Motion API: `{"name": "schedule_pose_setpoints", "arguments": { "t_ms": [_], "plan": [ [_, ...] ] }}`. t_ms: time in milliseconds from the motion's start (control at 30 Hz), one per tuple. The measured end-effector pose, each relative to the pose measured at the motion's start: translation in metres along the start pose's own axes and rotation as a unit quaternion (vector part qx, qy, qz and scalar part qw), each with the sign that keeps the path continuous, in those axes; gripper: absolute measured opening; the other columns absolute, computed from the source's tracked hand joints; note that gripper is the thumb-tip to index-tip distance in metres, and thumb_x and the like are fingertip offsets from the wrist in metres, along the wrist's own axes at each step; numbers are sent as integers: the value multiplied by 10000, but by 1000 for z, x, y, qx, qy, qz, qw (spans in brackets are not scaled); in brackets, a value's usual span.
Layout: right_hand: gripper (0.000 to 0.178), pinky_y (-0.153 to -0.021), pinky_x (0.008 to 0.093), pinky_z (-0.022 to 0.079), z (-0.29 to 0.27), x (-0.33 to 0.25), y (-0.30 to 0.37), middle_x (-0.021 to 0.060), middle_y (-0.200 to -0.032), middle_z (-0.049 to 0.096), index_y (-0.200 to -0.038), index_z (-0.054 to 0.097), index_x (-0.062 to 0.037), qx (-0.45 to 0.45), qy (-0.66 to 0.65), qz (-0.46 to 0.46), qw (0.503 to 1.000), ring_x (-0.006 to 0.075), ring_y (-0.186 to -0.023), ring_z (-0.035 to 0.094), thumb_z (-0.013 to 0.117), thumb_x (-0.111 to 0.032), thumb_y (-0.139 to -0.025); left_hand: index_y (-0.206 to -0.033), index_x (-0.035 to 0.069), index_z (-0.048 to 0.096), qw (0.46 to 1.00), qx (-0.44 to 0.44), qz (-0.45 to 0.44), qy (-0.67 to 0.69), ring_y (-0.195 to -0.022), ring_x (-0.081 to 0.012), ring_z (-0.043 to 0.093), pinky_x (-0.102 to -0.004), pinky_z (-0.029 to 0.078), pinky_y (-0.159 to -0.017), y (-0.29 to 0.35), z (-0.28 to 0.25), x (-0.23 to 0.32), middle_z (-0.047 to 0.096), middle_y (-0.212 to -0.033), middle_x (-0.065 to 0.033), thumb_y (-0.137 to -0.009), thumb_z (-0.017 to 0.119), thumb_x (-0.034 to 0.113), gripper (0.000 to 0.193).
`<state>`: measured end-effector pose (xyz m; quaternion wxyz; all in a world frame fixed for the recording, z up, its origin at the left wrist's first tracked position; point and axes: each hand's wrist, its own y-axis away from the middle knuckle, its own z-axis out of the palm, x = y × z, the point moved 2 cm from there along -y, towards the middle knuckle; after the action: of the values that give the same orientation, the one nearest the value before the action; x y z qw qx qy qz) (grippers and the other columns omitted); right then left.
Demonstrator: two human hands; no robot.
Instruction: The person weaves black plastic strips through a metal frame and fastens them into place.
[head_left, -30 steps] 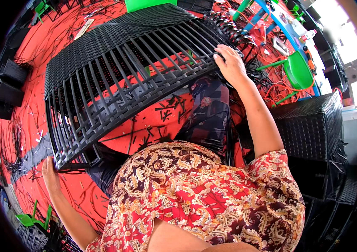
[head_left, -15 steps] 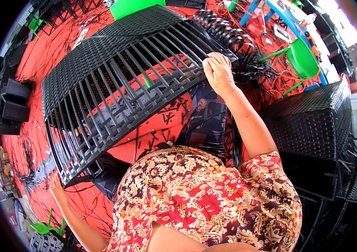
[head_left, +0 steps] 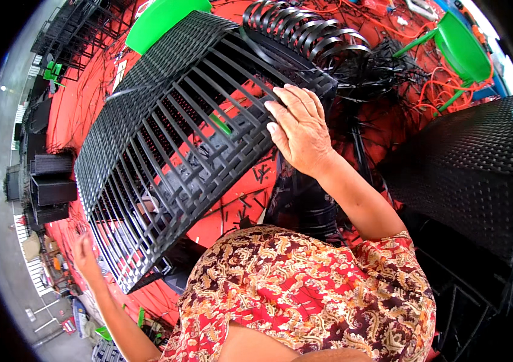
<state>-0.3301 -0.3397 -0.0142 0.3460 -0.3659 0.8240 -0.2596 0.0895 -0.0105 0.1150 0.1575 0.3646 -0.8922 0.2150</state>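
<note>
A large, partly woven black wicker furniture piece [head_left: 148,99] stands tilted in front of me, its upper part tightly woven. Lower down, bare parallel strips [head_left: 169,130] run to a woven band [head_left: 208,187] along the near edge. My right hand [head_left: 300,130] rests on that band by the right corner, fingers stretched and spread a little. Beside the lower left side of the piece is my left hand [head_left: 82,253], its fingers pointing up and slightly blurred. It appears to hold nothing; whether it touches the far side I cannot tell.
Coiled black strips [head_left: 305,33] lie beyond the right corner, with a green chair [head_left: 462,48] past them. Another black wicker piece [head_left: 468,163] stands close at my right. Strip scraps litter the red floor covering [head_left: 220,220]. A green chair back [head_left: 163,21] rises behind the piece.
My right hand has loosened from the corner and slid a little left and nearer along the edge. My left hand has moved slightly up along the side. The view has turned, shifting everything.
</note>
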Motion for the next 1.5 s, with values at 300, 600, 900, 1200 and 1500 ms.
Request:
{"name": "schedule_pose_setpoints", "arguments": {
  "t_ms": [300,600,900,1200,1500],
  "plan": [
    [421,-1029,406,265,-19,-36,6,101,-1246,437,-1097,563,-23,-43,-50,45,997,256,-1168,405,610,-275,-763,-1005,26,615,862,-284,404,112,-983,-250,546,-326,414,-878,-4,171,279,590,-1024,-101,-819,592,101,201],
    [284,-891,391,394,-67,-25,10,112,-1093,564,-1016,603,-21,40,-136,47,989,281,-1019,520,611,-71,-737,-977,70,611,854,-175,481,95,-890,-260,516,-353,400,-810,30,202,303,593,-981,-76,-752,653,125,236],
    [285,-886,321,412,-56,31,10,145,-1040,572,-1019,582,-9,123,-272,202,933,271,-995,540,649,-82,-752,-944,73,633,851,-171,488,94,-903,-248,511,-347,398,-813,37,199,306,591,-974,-59,-707,657,99,240],
    [216,-832,331,427,-52,34,11,123,-940,569,-920,577,-17,142,-235,180,945,262,-914,539,612,-35,-708,-933,74,628,852,-195,472,118,-913,-244,519,-355,390,-817,43,202,307,591,-970,-59,-701,655,88,234],
    [174,-781,355,436,-56,36,11,121,-888,571,-887,581,-20,138,-118,129,975,281,-863,540,583,19,-718,-919,72,617,835,-180,496,154,-904,-248,531,-370,388,-815,47,212,310,589,-963,-59,-713,651,69,208]
  ]
}}
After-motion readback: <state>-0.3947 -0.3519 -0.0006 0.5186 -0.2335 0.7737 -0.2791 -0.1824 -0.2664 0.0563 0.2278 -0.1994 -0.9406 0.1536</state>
